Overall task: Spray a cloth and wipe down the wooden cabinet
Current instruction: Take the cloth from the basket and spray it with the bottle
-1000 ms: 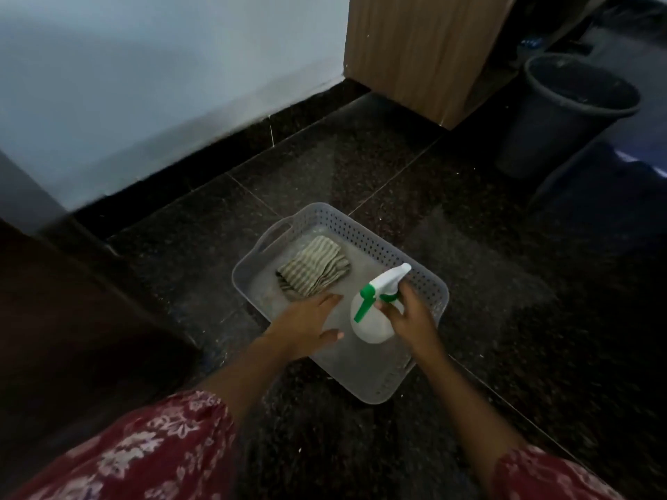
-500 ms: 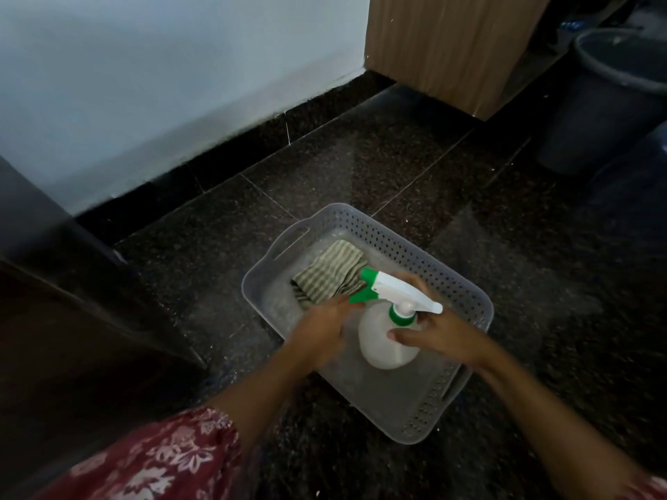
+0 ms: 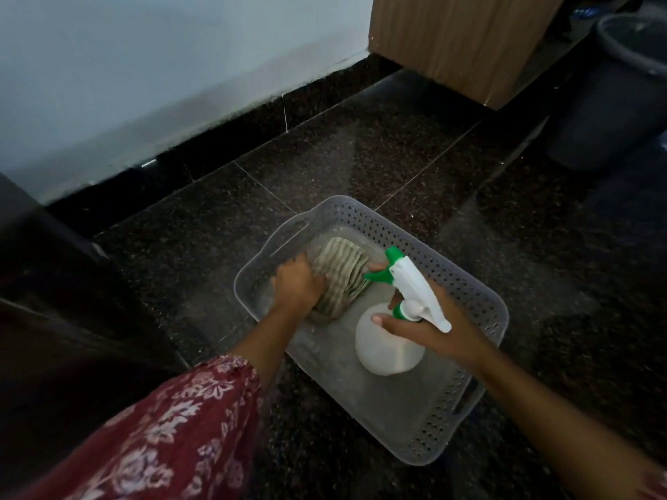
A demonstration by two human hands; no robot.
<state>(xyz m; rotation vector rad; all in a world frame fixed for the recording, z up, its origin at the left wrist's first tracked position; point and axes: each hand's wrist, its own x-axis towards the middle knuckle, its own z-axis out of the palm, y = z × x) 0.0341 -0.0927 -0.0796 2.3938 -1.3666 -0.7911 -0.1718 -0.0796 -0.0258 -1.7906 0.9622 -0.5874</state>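
Note:
A grey perforated basket [image 3: 480,420] sits on the dark floor. Inside it lies a folded striped cloth [image 3: 341,268], and my left hand [image 3: 297,285] grips its near-left edge with curled fingers. My right hand [image 3: 429,326] holds the neck of a white spray bottle [image 3: 388,346] with a green and white trigger head, its nozzle pointing up and left over the cloth. The bottle's round body is over the basket's middle. The wooden cabinet [image 3: 458,41] stands at the top right, against the wall.
A dark bin [image 3: 620,92] stands at the far right beside the cabinet. A pale wall [image 3: 162,66] with a black skirting runs along the top left. A dark piece of furniture [image 3: 47,301] fills the left side.
My left hand has moved forward from beside the bottle onto the cloth and closed on it. My right hand has lifted and tilted the bottle, swinging its nozzle toward the cloth.

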